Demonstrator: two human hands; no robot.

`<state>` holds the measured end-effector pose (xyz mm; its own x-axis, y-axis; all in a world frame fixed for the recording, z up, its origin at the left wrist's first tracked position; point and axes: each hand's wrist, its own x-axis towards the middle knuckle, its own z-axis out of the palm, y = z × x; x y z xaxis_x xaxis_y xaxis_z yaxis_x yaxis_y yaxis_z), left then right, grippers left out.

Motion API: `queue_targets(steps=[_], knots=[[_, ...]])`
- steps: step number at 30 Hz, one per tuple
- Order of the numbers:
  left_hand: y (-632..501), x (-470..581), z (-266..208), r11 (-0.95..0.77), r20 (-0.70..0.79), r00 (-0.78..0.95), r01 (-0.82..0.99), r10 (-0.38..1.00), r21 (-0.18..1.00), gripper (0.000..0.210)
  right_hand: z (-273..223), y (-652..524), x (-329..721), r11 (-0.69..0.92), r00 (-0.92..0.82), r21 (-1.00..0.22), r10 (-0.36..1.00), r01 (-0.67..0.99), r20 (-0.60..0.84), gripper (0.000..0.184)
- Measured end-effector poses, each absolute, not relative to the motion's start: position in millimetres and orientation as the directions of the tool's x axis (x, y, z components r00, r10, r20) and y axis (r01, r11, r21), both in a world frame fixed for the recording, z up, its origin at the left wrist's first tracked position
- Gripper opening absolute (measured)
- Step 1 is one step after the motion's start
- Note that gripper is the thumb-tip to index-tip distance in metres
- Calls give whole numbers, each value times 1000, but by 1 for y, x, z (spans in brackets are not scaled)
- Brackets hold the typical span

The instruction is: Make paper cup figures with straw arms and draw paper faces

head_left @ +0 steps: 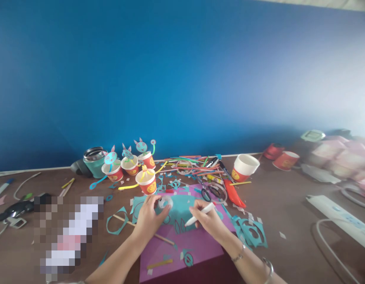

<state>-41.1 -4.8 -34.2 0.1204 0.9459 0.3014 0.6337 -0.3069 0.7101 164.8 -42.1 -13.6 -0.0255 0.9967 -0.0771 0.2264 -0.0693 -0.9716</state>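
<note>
My left hand has its thumb and fingers around a roll of clear tape, at the teal paper. My right hand grips a white marker with a red end, slanted so its lower end points down to the left, close to two long ear-shaped outlines drawn in dark line on the paper. Whether it touches the paper I cannot tell. A purple sheet lies beneath. On it rest a thin wooden stick, a yellow strip and a small teal ring-shaped cutout.
Behind my hands stand several red-and-white paper cups, some with teal animal faces. Scissors, a red pepper-shaped object, coloured sticks and stacked cups lie around. A white power strip is at right, teal scraps nearer.
</note>
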Motion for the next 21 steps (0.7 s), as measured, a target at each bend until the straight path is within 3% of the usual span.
queue_targets(steps=[7,21], knots=[[-5,-41,-35,-313,302,129,635,945,707,29,-10,-49,156,-2,-165,-954,985,300,-53,20],[-6,-41,-32,-325,315,132,628,940,707,28,-20,-46,153,-17,-140,-908,987,419,-83,23]])
